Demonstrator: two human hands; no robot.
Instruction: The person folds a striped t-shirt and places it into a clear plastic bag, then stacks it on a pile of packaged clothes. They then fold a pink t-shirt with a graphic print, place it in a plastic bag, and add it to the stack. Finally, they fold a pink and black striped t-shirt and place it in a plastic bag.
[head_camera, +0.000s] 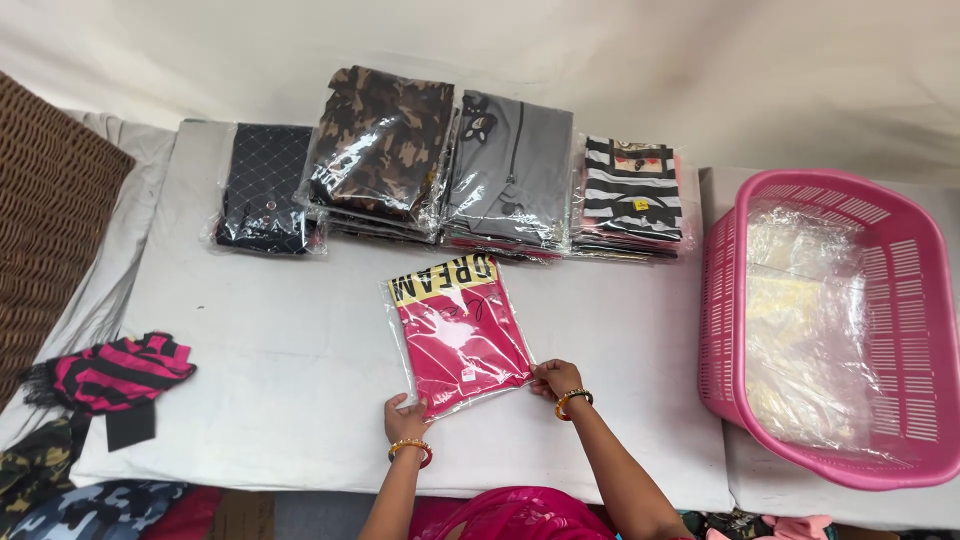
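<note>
A folded pink garment in a clear plastic bag (458, 332) lies flat on the white table (280, 350), slightly turned, with a yellow band at its far end. My left hand (406, 416) pinches the bag's near left corner. My right hand (556, 378) holds the near right corner of the same bag. Both wrists wear bangles.
Several stacks of bagged garments line the far edge: black quilted (266, 188), camouflage (380, 148), grey (510, 172), striped (632, 196). A pink plastic basket (925, 300) with clear bags stands at right. A loose pink-and-black striped garment (118, 374) lies at left beside a wicker piece (45, 220).
</note>
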